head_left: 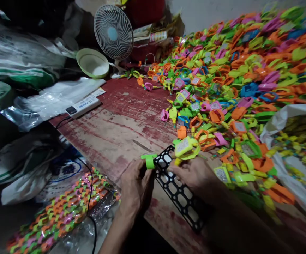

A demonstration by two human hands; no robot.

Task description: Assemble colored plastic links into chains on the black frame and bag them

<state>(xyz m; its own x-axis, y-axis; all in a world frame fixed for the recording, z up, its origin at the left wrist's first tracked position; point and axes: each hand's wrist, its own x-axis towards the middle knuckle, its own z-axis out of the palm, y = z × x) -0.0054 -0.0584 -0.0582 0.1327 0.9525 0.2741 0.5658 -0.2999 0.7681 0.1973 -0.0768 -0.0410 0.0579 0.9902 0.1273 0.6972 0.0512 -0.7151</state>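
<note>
A black plastic grid rack (pixel 176 190) with rows of openings slants across the table's front edge, between my hands. My left hand (pixel 135 185) is closed at its far left end, fingers curled round a bright green plastic piece (pixel 149 161) beside the rack's edge. My right hand (pixel 192 174) pinches a yellow plastic piece (pixel 186 146) with a pale square face and a yellow stem, just above the rack. Its fingertips are close to the rack's openings; whether they touch it I cannot tell. My right forearm and palm hide part of the rack.
A large heap of colourful plastic pieces (pixel 237 74) covers the table's right and back. An open white bag (pixel 276 123) of yellow sticks stands at right. A fan (pixel 113 33), bowl (pixel 92 63) and white device (pixel 84 106) sit behind. Filled racks (pixel 65 215) lie lower left.
</note>
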